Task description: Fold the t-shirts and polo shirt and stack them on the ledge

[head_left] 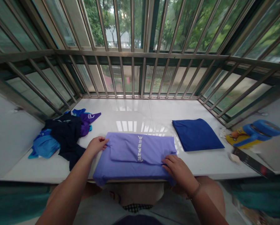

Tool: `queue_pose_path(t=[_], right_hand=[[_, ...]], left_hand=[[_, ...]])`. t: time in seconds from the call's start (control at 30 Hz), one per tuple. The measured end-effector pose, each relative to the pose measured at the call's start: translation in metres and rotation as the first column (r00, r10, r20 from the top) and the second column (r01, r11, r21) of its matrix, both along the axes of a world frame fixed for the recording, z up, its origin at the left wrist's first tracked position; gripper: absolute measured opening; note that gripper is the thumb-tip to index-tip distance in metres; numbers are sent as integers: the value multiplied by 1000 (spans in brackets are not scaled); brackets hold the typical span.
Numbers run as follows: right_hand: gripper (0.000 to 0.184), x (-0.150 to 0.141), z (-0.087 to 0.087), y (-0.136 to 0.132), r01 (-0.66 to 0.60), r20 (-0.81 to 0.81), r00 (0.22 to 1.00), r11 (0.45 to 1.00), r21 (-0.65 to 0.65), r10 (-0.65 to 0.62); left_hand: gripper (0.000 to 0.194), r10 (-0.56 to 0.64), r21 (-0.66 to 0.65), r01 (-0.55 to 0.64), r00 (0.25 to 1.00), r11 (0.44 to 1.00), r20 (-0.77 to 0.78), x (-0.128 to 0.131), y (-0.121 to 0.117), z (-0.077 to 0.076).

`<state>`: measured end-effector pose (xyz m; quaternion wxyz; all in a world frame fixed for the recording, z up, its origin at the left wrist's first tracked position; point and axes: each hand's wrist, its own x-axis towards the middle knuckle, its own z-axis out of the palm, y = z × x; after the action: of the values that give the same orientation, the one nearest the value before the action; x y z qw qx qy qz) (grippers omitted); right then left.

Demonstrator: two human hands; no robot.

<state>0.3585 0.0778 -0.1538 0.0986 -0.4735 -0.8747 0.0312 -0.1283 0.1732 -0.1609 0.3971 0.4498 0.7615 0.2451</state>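
Observation:
A lavender cloth garment with white printed characters lies partly folded on the white ledge. Its lower part hangs slightly over the front edge. My left hand is closed on the upper left corner, thumb and fingers pinching the fabric. At the lower right side of the folded layer, my right hand rests palm down, fingers stretched and touching the cloth. To the right of the garment sits a folded dark blue cloth, apart from both hands.
A heap of dark and blue clothes lies left on the white ledge. At right are a yellow and blue bottle, a black flat box and a small pale object. Metal window bars enclose the back and sides.

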Motion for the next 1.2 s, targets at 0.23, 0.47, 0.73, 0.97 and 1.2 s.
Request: queue_pose_path(t=[0.23,0.47,0.73,0.97,1.2], right_hand=[[38,5,12,25,220,-99,972,974,47,-215],[62,-29,-19,62,286,-17,958,957,34,-286],[77,-34,-31,91,405,139,910,908,-101,-391],[80,-39,-24,146,388,196,912,912,-131,-360],[81,-43,-25,193,388,205,912,911,-143,-356]], left_hand=[[26,66,325,99,885,940,-462,-4,11,20],[49,-306,313,528,781,789,-545,51,15,0],[67,-365,137,613,618,778,-696,64,14,-38],[71,-353,80,597,570,798,-742,60,59,-35],[72,-337,74,575,574,815,-746,57,87,-33]])
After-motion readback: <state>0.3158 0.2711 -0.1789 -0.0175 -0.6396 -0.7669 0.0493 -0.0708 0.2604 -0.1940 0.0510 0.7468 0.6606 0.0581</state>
